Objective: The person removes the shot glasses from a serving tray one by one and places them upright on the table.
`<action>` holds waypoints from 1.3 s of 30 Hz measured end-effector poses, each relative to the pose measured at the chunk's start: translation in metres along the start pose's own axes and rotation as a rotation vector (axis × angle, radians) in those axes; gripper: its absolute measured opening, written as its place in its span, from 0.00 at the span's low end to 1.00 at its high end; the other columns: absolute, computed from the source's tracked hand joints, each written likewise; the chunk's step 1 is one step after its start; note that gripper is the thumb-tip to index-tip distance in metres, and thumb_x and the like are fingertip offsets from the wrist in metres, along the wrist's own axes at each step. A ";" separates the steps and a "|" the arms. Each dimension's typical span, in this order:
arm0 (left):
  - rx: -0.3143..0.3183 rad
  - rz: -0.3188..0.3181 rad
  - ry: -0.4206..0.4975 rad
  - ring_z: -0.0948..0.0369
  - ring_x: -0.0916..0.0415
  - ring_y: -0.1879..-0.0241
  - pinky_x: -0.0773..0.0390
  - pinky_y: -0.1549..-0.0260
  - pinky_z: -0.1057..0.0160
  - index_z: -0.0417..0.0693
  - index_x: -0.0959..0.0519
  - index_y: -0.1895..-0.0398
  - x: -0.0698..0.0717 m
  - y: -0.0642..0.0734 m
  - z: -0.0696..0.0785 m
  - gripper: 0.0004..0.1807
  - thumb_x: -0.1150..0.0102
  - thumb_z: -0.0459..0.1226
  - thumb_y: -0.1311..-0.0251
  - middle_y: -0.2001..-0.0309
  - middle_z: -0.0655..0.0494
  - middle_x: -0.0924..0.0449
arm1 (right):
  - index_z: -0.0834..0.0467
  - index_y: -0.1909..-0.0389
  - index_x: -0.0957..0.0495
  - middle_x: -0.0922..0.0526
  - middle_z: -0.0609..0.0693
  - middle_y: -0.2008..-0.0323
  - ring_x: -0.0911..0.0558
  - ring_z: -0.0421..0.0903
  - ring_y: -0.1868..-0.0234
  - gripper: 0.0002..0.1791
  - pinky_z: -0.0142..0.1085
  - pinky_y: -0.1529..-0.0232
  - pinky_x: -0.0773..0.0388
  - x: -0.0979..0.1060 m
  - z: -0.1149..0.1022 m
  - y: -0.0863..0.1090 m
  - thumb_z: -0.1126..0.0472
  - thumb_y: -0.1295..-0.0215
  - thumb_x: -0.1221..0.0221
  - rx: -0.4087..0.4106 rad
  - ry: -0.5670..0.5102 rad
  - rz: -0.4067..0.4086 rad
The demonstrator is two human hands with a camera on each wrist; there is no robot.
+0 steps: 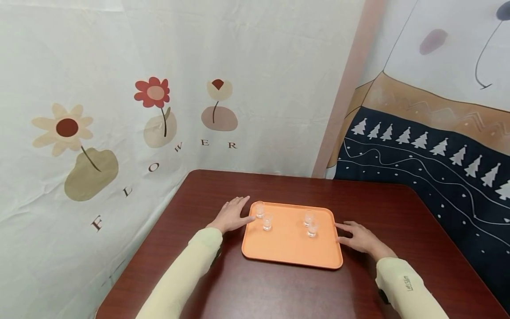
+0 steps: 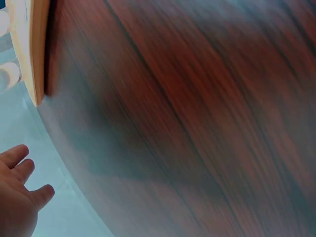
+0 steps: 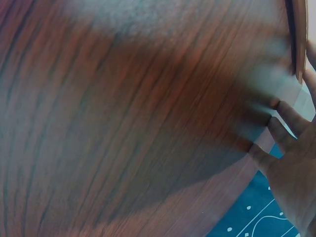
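Observation:
An orange tray (image 1: 287,250) lies on the table, with several small clear shot glasses on it. Two of these stand near its left side, a rear glass (image 1: 260,209) and a front glass (image 1: 267,222). Toward the right side, a pair sits close together, one glass (image 1: 308,218) just behind another glass (image 1: 312,228). My left hand (image 1: 232,216) is at the tray's left edge, fingers extended and thumb reaching to the rim. At the opposite edge is my right hand (image 1: 361,238), fingers spread, with fingertips at the rim. Neither hand grips anything.
The dark red-brown wooden table (image 1: 295,292) extends around the tray on all sides. Behind it hangs a white cloth (image 1: 275,88) printed with flowers and letters. A dark blue cloth (image 1: 398,155) with white trees hangs at the right.

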State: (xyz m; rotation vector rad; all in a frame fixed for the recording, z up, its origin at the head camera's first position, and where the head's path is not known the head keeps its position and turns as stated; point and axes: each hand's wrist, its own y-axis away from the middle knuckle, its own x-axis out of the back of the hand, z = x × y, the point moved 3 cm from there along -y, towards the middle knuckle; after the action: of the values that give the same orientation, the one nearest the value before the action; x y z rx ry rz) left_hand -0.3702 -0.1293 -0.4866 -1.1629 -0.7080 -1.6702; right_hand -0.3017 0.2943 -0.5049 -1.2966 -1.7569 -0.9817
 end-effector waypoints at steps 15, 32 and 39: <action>0.071 0.044 0.364 0.45 0.37 0.32 0.36 0.36 0.44 0.44 0.36 0.27 -0.013 -0.018 0.010 0.38 0.34 0.46 0.36 0.32 0.43 0.32 | 0.56 0.29 0.32 0.38 0.73 0.33 0.37 0.75 0.36 0.40 0.72 0.43 0.39 0.001 0.001 0.000 0.38 0.37 0.38 -0.008 0.013 -0.010; 0.131 0.067 0.524 0.50 0.26 0.45 0.26 0.47 0.49 0.44 0.22 0.44 -0.022 -0.024 0.010 0.19 0.34 0.39 0.36 0.46 0.45 0.22 | 0.54 0.28 0.33 0.39 0.72 0.32 0.39 0.75 0.34 0.41 0.72 0.42 0.41 -0.002 0.002 -0.002 0.36 0.37 0.39 -0.038 0.003 -0.018; 0.126 0.102 0.512 0.53 0.25 0.50 0.25 0.50 0.51 0.45 0.21 0.47 -0.025 -0.027 0.010 0.17 0.33 0.40 0.37 0.51 0.48 0.20 | 0.55 0.28 0.33 0.39 0.72 0.32 0.39 0.75 0.35 0.42 0.72 0.42 0.41 -0.004 0.004 -0.002 0.35 0.37 0.40 -0.029 0.003 -0.014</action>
State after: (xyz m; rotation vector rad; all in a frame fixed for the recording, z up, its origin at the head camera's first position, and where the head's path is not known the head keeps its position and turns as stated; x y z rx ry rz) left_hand -0.3889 -0.1013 -0.5046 -0.6292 -0.4136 -1.7118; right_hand -0.3031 0.2958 -0.5100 -1.3019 -1.7575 -1.0198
